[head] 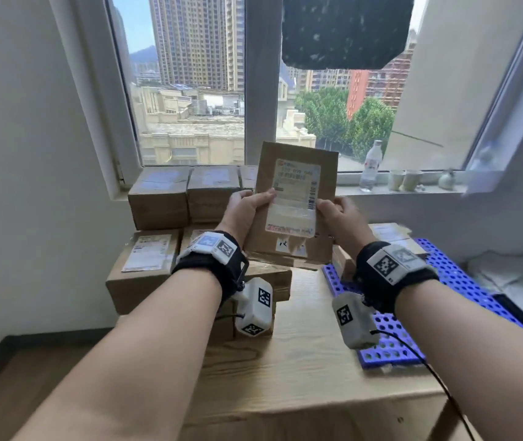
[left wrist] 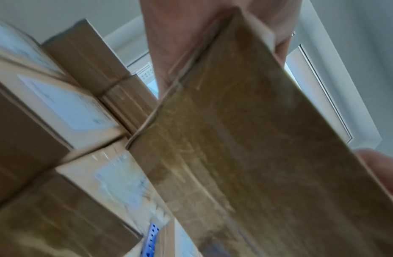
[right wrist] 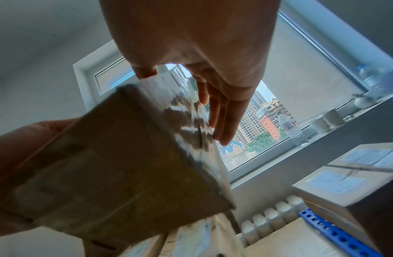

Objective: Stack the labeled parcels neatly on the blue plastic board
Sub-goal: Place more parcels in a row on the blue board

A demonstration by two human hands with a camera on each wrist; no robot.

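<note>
Two hands (head: 247, 206) (head: 338, 214) hold a flat brown parcel (head: 295, 202) upright, white label (head: 293, 198) facing.

The person's arms are bare, with no sleeves. Each wrist wears a black band: the left band (head: 214, 268) has a flat white box on top with black-and-white square codes and a light blue patch, and the right band (head: 390, 275) has a grey-white box with the same kind of codes. A chunky white camera box (head: 254, 307) hangs under the left wrist and another (head: 354, 323) hangs under the right, both with square codes, and a thin black cable (head: 425, 364) runs from the right one.
</note>
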